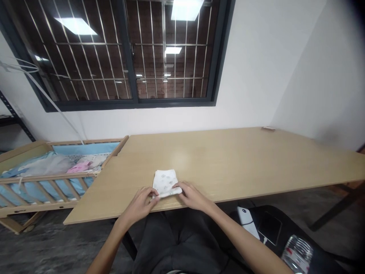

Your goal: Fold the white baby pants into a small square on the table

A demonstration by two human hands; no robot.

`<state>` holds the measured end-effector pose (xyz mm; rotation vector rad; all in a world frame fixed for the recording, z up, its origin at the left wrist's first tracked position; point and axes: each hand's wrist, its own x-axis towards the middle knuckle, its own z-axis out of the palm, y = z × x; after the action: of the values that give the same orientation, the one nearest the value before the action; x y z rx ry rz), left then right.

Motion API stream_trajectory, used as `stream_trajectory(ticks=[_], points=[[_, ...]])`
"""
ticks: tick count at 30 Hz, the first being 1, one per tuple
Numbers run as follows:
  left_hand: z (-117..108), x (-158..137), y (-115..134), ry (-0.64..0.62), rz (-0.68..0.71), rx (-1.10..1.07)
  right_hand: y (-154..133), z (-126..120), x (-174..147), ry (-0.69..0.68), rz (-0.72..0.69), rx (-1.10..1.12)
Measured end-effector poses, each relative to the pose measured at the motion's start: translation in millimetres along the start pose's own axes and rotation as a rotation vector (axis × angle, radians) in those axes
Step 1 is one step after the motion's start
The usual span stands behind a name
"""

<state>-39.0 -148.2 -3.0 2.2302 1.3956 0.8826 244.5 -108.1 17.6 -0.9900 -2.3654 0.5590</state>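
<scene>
A small white cloth [164, 182] with a faint printed pattern lies folded into a rough square near the table's front edge. Its near edge looks turned over into a narrow fold. At the near left corner, my left hand [142, 201] pinches the cloth between thumb and fingers. My right hand [190, 193] grips the near right corner the same way, its thumb at the fold. The fingertips partly cover both corners. Beneath the cloth is the light wooden table [228, 160].
Left of the table stands a wooden crib [65, 175] with blue lining and clothes inside. A small flat item [268, 128] lies at the table's far right. On a black seat at lower right are a white device [248, 222], a dark phone [270, 227] and a plastic bottle [297, 253].
</scene>
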Motion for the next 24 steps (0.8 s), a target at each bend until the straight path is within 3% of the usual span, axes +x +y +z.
stream_trajectory(ticks=[6, 10, 18, 21, 24], points=[[-8, 13, -12, -0.011, -0.094, -0.096, 7, -3, 17, 0.040, 0.044, 0.075], [-4, 37, -12, 0.088, -0.185, -0.133, 18, 0, 39, 0.124, 0.158, 0.047], [10, 80, -23, 0.195, -0.379, 0.124, 44, 17, 78, 0.348, 0.381, 0.138], [14, 84, -23, 0.180, -0.415, 0.226, 52, 24, 82, 0.348, 0.468, 0.119], [17, 82, -17, 0.203, -0.419, 0.301, 51, 26, 81, 0.362, 0.462, 0.029]])
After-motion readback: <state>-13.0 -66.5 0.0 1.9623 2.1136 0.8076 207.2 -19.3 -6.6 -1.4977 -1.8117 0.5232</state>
